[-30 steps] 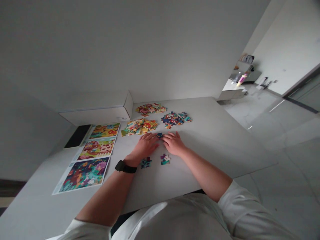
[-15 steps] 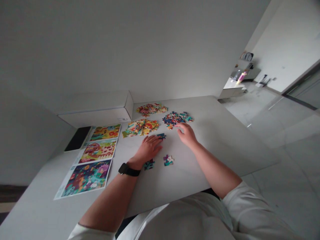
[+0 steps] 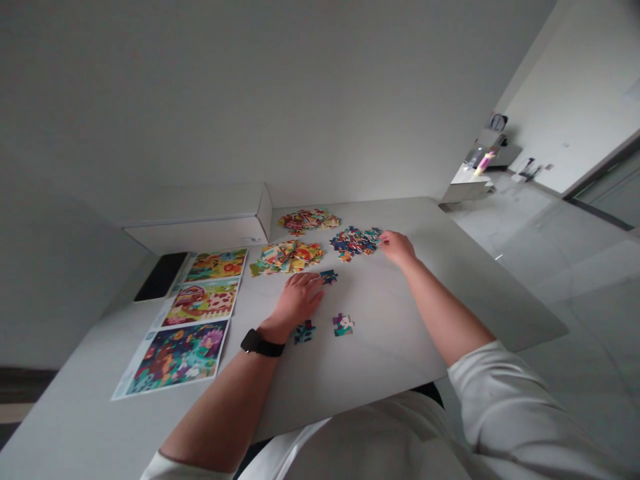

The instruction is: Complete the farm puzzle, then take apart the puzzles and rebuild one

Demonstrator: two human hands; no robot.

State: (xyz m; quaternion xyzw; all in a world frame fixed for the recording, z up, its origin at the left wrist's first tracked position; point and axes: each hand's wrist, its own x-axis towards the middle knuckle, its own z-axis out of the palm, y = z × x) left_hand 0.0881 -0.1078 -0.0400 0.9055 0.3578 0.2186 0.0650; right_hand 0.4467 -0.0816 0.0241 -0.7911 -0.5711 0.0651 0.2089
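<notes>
My left hand (image 3: pixel 299 298) lies flat on the grey table (image 3: pixel 450 280), fingers stretched toward a small dark blue joined puzzle piece (image 3: pixel 329 276) that its fingertips touch. My right hand (image 3: pixel 397 246) reaches out to the right edge of the blue-toned pile of puzzle pieces (image 3: pixel 355 241); its fingers are curled at the pile and I cannot see whether they hold a piece. Two small joined bits lie near my left wrist: a teal one (image 3: pixel 303 331) and a purple-teal one (image 3: pixel 343 324). A black watch (image 3: pixel 262 345) is on my left wrist.
A yellow-orange pile of pieces (image 3: pixel 287 257) and a red-toned pile (image 3: pixel 309 221) lie behind. Three picture sheets (image 3: pixel 200 301) lie in a row at the left. A white box (image 3: pixel 200 223) and a black phone (image 3: pixel 163 275) sit at the back left.
My right hand has left the dark blue piece and moved away to the right, up to the blue-toned pile. My left hand has stayed by the dark blue piece.
</notes>
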